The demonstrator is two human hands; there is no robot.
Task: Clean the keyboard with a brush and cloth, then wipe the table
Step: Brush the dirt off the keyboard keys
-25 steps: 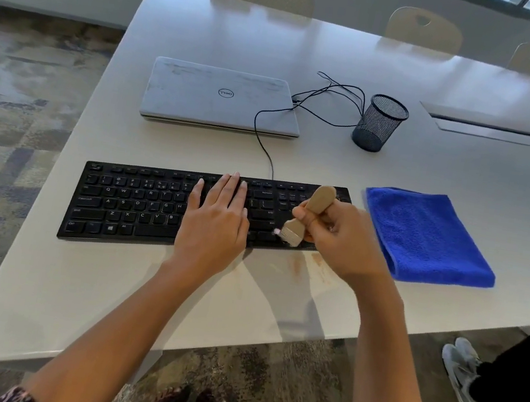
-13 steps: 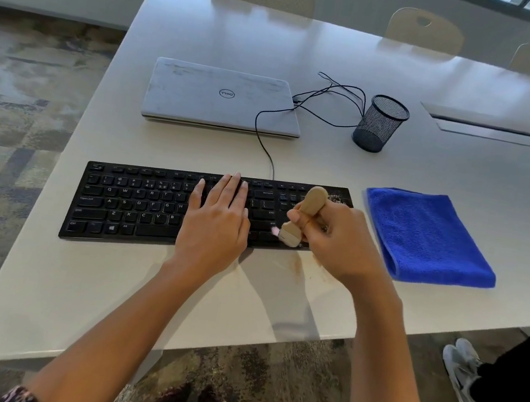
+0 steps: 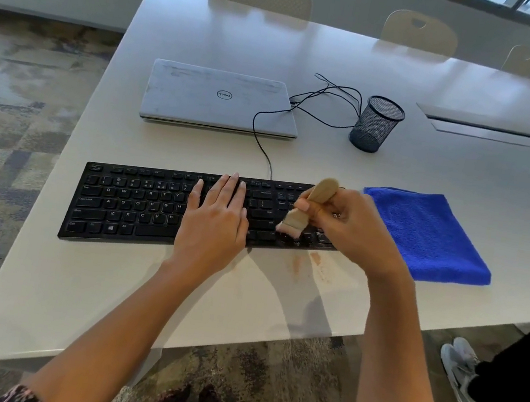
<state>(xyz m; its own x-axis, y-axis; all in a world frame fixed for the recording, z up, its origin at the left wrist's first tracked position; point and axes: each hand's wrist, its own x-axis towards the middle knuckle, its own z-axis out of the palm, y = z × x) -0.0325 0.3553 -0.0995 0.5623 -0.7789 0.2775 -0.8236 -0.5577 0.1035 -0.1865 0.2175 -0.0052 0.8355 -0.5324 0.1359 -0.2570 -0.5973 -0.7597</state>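
A black keyboard (image 3: 133,204) lies across the white table (image 3: 243,300) near its front edge. My left hand (image 3: 214,222) rests flat on the middle keys with its fingers straight. My right hand (image 3: 351,230) grips a small wooden brush (image 3: 307,206) by its handle. The pale bristles touch the keys on the keyboard's right part. A folded blue cloth (image 3: 425,235) lies on the table just right of the keyboard. My right hand hides the keyboard's right end.
A closed grey laptop (image 3: 220,99) lies behind the keyboard, with black cables (image 3: 325,103) and a mesh pen cup (image 3: 375,124) to its right. Brownish smears (image 3: 312,265) mark the table in front of the keyboard. Chairs stand at the far side. A person's shoe (image 3: 458,367) shows at the lower right.
The brush has shifted slightly up and left over the right-hand keys in my right hand. My left hand has stayed where it was.
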